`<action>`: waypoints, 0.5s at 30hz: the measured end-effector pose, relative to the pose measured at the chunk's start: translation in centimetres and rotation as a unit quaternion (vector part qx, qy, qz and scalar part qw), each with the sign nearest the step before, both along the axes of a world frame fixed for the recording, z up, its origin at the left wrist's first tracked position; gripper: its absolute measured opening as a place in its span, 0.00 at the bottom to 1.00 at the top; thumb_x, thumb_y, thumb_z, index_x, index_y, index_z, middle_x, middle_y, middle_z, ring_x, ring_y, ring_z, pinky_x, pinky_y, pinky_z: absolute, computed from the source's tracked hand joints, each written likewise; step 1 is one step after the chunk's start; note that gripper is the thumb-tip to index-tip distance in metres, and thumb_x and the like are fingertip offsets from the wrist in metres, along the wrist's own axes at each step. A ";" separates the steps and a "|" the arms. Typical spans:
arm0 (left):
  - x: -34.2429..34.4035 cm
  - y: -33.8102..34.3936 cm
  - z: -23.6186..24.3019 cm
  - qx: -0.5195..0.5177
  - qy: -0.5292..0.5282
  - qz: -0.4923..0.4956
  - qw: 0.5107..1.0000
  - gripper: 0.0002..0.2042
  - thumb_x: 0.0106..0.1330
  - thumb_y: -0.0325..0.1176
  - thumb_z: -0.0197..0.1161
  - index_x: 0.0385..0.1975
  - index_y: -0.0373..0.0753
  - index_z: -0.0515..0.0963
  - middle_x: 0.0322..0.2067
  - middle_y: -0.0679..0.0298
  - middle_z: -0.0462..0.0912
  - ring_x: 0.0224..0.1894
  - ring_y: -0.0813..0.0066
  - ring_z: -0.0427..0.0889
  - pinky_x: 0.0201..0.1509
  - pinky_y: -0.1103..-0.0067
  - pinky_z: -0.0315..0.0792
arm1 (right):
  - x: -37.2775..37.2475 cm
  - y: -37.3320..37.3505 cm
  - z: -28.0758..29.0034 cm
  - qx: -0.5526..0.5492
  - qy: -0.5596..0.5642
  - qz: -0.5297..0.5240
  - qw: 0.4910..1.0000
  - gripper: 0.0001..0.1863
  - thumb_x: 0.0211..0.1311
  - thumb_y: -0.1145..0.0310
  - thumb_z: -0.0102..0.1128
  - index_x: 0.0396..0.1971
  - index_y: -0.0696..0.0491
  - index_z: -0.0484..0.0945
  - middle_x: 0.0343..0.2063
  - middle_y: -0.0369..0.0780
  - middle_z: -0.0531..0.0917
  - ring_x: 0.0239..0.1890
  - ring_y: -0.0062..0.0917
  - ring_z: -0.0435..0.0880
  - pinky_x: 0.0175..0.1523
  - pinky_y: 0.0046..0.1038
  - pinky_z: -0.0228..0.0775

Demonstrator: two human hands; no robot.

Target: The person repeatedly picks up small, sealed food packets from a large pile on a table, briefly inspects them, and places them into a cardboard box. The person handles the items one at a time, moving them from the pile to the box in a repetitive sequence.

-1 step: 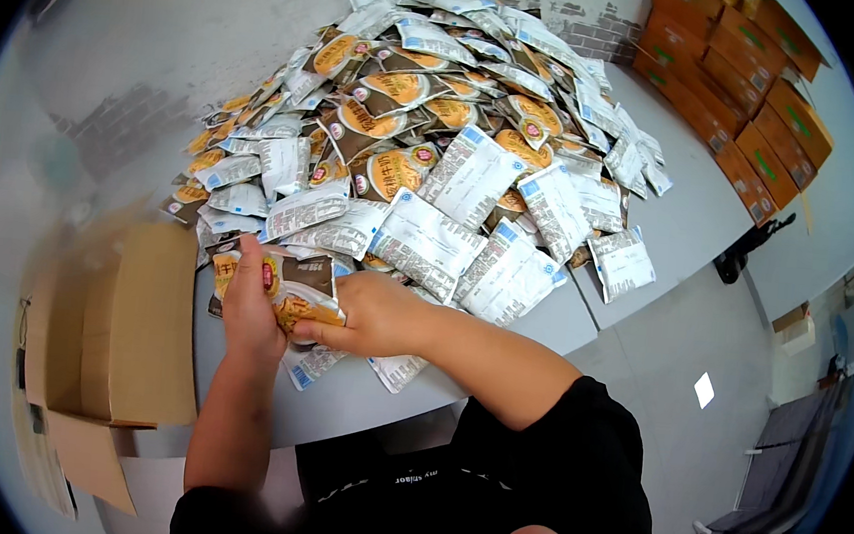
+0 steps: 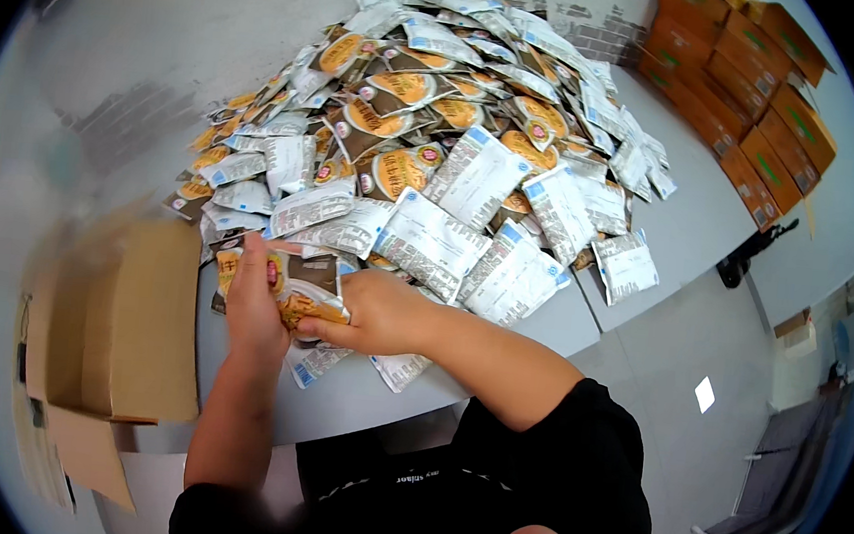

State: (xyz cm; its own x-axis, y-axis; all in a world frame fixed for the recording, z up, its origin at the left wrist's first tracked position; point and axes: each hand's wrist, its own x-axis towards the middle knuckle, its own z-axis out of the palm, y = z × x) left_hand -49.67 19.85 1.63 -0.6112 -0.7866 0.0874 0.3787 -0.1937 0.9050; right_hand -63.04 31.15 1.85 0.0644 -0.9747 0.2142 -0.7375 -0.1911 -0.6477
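Note:
Between my two hands is a brown-and-yellow printed food packet (image 2: 310, 283), its picture side up, held low over the near edge of the heap. My left hand (image 2: 255, 294) is closed round its left part, the thumb lying across the front. My right hand (image 2: 368, 313) grips its right end, thumb toward me and fingers mostly hidden beneath. Behind them rises a large pile of like packets (image 2: 395, 169), some showing brown-and-yellow fronts, others white backs with grey print. Two white-backed packets (image 2: 401, 370) stick out from under my right hand and wrist.
An open cardboard box (image 2: 157, 321) stands at the left, beside my left forearm, one flap hanging toward me. Grey tables (image 2: 666, 226) carry the pile. Stacked orange-brown cartons (image 2: 736, 101) stand at the far right. A small white-backed packet (image 2: 625, 266) lies at the pile's right edge.

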 end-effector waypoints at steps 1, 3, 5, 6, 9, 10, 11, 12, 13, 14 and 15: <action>-0.3 0.0 -0.2 -0.090 0.000 0.046 0.995 0.14 0.71 0.40 0.49 0.39 0.34 0.73 0.36 0.62 0.78 0.38 0.75 0.76 0.47 0.78 0.71 | -0.1 -0.1 -0.3 0.001 0.003 -0.001 1.000 0.18 0.58 0.49 0.56 0.33 0.50 0.79 0.24 0.47 0.80 0.28 0.43 0.79 0.34 0.39 0.70; -0.3 -0.3 0.2 -0.358 -0.035 0.176 0.916 0.14 0.71 0.39 0.48 0.42 0.33 0.72 0.39 0.59 0.77 0.43 0.72 0.75 0.51 0.77 0.68 | 0.1 -0.1 0.0 0.003 0.020 0.003 1.000 0.15 0.58 0.53 0.57 0.36 0.48 0.78 0.24 0.47 0.80 0.28 0.43 0.79 0.34 0.39 0.71; 0.5 -0.4 0.9 -0.568 -0.045 0.258 0.781 0.17 0.64 0.44 0.57 0.42 0.35 0.74 0.42 0.55 0.76 0.45 0.62 0.74 0.56 0.70 0.65 | 0.5 0.2 0.9 -0.024 0.002 0.019 1.000 0.20 0.58 0.50 0.56 0.28 0.55 0.78 0.22 0.49 0.79 0.28 0.44 0.79 0.35 0.41 0.71; 0.6 0.0 1.6 -0.612 -0.051 0.220 0.758 0.19 0.62 0.45 0.58 0.42 0.35 0.74 0.41 0.55 0.76 0.44 0.61 0.74 0.55 0.69 0.65 | 0.5 0.5 1.1 -0.037 -0.007 0.021 0.999 0.24 0.58 0.49 0.55 0.24 0.59 0.77 0.21 0.50 0.79 0.28 0.45 0.79 0.36 0.42 0.71; 0.5 1.1 2.6 -0.694 -0.081 0.133 0.703 0.21 0.57 0.49 0.62 0.39 0.36 0.75 0.38 0.56 0.77 0.42 0.59 0.75 0.52 0.68 0.66 | 0.7 0.6 0.7 0.006 0.057 0.003 0.998 0.21 0.55 0.52 0.57 0.24 0.59 0.77 0.23 0.49 0.80 0.29 0.45 0.79 0.37 0.42 0.71; 0.5 1.2 2.5 -0.697 -0.092 0.125 0.700 0.22 0.56 0.50 0.63 0.38 0.36 0.76 0.37 0.57 0.77 0.41 0.59 0.75 0.50 0.68 0.66 | 0.7 0.6 0.5 0.009 0.080 0.001 0.997 0.20 0.54 0.53 0.58 0.23 0.59 0.77 0.23 0.49 0.80 0.29 0.45 0.79 0.37 0.42 0.71; 0.5 1.2 2.4 -0.700 -0.103 0.116 0.697 0.22 0.55 0.51 0.64 0.37 0.37 0.76 0.36 0.58 0.78 0.40 0.59 0.75 0.49 0.67 0.66 | 0.7 0.4 0.3 0.007 0.067 -0.004 0.998 0.19 0.52 0.54 0.59 0.22 0.59 0.77 0.23 0.48 0.80 0.29 0.45 0.79 0.37 0.41 0.71; 0.5 1.2 2.3 -0.700 -0.109 0.119 0.696 0.22 0.54 0.51 0.64 0.36 0.37 0.75 0.34 0.58 0.77 0.39 0.59 0.75 0.46 0.68 0.66 | 0.7 0.5 0.3 0.005 0.066 0.000 0.998 0.19 0.52 0.55 0.59 0.22 0.58 0.77 0.23 0.48 0.80 0.29 0.45 0.79 0.37 0.41 0.71; 0.5 1.2 2.1 -0.699 -0.115 0.122 0.695 0.21 0.54 0.51 0.64 0.35 0.38 0.75 0.32 0.59 0.77 0.37 0.59 0.75 0.44 0.68 0.66 | 0.6 0.5 0.4 0.004 0.064 0.003 0.998 0.19 0.52 0.55 0.59 0.22 0.58 0.77 0.23 0.48 0.80 0.29 0.45 0.79 0.37 0.41 0.71; 0.6 1.1 2.0 -0.699 -0.121 0.125 0.694 0.21 0.53 0.51 0.65 0.34 0.38 0.75 0.30 0.59 0.77 0.35 0.60 0.74 0.42 0.68 0.65 | 0.7 0.6 0.5 0.003 0.063 0.006 0.998 0.18 0.52 0.55 0.60 0.22 0.58 0.77 0.23 0.48 0.80 0.28 0.45 0.79 0.37 0.41 0.71; 0.6 1.1 2.0 -0.700 -0.123 0.124 0.693 0.20 0.54 0.51 0.64 0.33 0.38 0.75 0.30 0.59 0.76 0.34 0.60 0.74 0.41 0.69 0.66 | 0.6 0.6 0.6 0.002 0.062 0.007 0.998 0.18 0.52 0.55 0.60 0.23 0.58 0.77 0.23 0.49 0.80 0.28 0.45 0.79 0.37 0.41 0.71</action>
State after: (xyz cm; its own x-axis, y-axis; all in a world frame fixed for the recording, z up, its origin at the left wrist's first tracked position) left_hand -49.09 20.98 3.62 -0.6040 -0.1210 0.7877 0.0437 0.9819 0.1844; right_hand -62.39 31.73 2.40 0.1046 -0.9740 0.2008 -0.8089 -0.2008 -0.5526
